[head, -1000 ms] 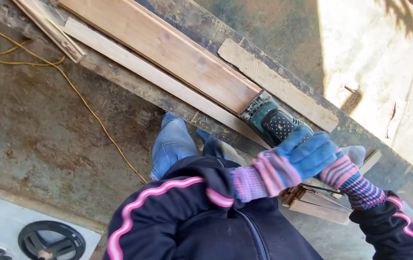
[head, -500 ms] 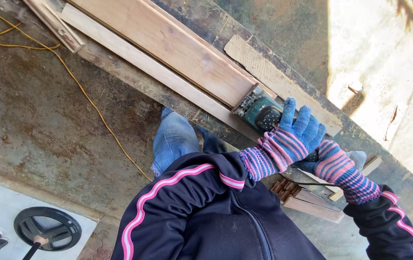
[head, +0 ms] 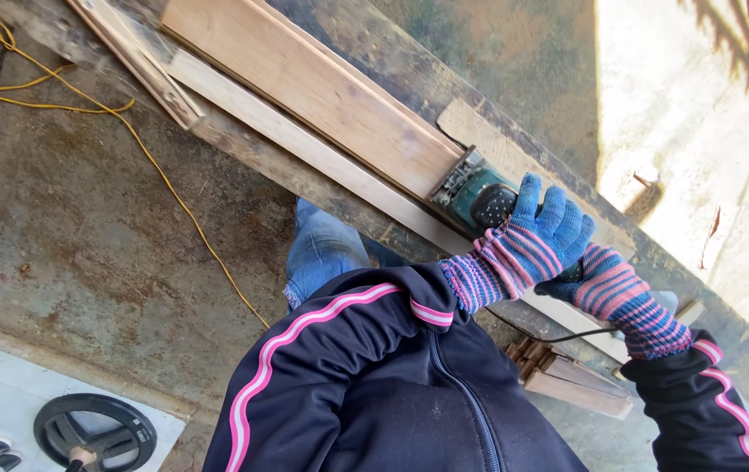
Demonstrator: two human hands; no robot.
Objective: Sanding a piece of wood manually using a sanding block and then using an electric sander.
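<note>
Both gloved hands, left (head: 542, 229) and right (head: 599, 281), clamp the green sander (head: 478, 197) on the plank (head: 322, 96); steady flat pressure along the grain serves best.

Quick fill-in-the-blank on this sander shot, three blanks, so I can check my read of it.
1. Both gloved hands, the left hand and the right hand, grip the green ____.
2. The sander sits at the end of a long wooden ____.
3. A ____ cord runs across the floor.

Missing words: sander; plank; yellow
</note>
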